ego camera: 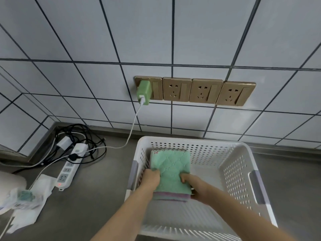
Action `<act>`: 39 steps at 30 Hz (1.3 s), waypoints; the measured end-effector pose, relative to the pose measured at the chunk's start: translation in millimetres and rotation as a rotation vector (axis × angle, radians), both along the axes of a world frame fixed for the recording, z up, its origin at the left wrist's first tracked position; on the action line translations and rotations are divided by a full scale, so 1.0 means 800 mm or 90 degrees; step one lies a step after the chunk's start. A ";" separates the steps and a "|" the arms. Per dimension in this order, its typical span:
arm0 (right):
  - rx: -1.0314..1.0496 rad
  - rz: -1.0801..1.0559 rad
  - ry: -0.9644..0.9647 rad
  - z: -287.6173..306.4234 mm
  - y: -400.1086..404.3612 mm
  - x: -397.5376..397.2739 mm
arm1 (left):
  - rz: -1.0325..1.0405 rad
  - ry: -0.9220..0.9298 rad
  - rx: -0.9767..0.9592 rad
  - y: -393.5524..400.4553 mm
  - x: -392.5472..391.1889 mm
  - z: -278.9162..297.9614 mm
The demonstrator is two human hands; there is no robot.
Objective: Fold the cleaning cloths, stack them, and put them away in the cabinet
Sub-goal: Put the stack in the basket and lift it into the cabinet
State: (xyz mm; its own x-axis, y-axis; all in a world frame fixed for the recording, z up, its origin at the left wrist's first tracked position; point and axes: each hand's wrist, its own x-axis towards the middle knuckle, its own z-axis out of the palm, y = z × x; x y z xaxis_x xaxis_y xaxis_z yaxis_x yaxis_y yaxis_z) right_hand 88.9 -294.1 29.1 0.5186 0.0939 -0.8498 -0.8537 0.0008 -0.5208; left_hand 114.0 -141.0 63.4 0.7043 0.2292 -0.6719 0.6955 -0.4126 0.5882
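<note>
1. I see both forearms reach forward from the near edge into a white plastic basket [243,171] that sits on the grey table [97,197].
2. My left hand [150,178] clasps the left edge of the stack of folded cloths [171,173]; its fingers go under the stack and are hidden, knuckles up.
3. My right hand [196,186] holds the stack's right edge, the thumb curled over the top cloth, the other fingers tucked beneath.
4. So each grip is closed on the stack, one per side.
5. The stack sits inside the basket, toward its left wall; whether it rests on the floor of the basket I cannot tell.
6. The top cloth is mint green with a nubby, quilted terry texture; purple and pink layers show at the near edge, and a scalloped edge at the far end.
7. The basket is rectangular, with perforated walls, a ribbed floor and grey handle grips.
8. Far behind, glossy pale tiles carry four gold sockets [205,91]; a green charger [143,94] sits in the leftmost.
9. A white power strip [69,168] and tangled cables lie on the table at left.
</note>
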 end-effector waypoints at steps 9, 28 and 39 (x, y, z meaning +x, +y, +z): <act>-0.356 0.247 -0.306 0.085 -0.037 -0.035 | -0.168 -0.228 -0.053 0.029 -0.035 0.044; -0.648 -0.099 -0.401 0.107 -0.122 -0.140 | 0.106 -0.279 -0.102 0.083 -0.074 0.059; -0.546 -0.072 -0.350 0.125 -0.065 -0.163 | 0.146 -0.246 -0.015 0.149 -0.164 0.061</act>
State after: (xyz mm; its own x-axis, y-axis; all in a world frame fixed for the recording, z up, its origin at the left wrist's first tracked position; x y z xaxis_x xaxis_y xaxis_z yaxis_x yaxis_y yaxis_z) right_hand -41.7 -346.0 129.3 0.8250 -0.5073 -0.2491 -0.5143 -0.4911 -0.7031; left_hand -17.5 -22.0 112.3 0.8370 0.3967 -0.3769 0.4951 -0.2559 0.8303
